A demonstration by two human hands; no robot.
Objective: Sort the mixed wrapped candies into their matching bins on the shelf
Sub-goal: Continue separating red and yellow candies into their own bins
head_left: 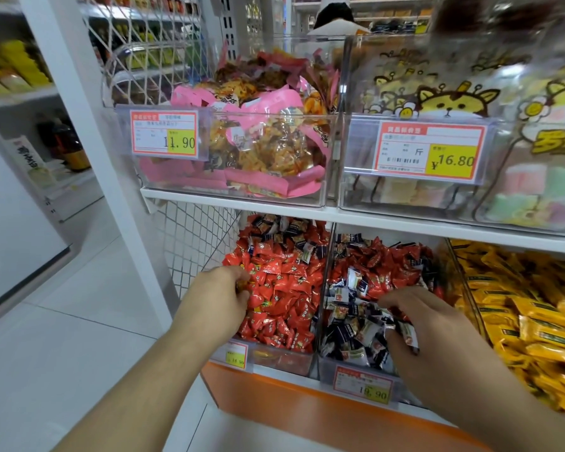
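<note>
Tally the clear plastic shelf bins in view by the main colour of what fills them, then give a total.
Red wrapped candies bin: 1
Mixed red and navy-white candies bin: 1
Yellow packets bin: 1
Pink snack bags bin: 1
Pastel cartoon-bag bin: 1
Total: 5

Access: open gap beneath white shelf board point(307, 214), above heaped red candies point(281, 288); clear plastic divider point(324, 282) separates adjoining bins.
</note>
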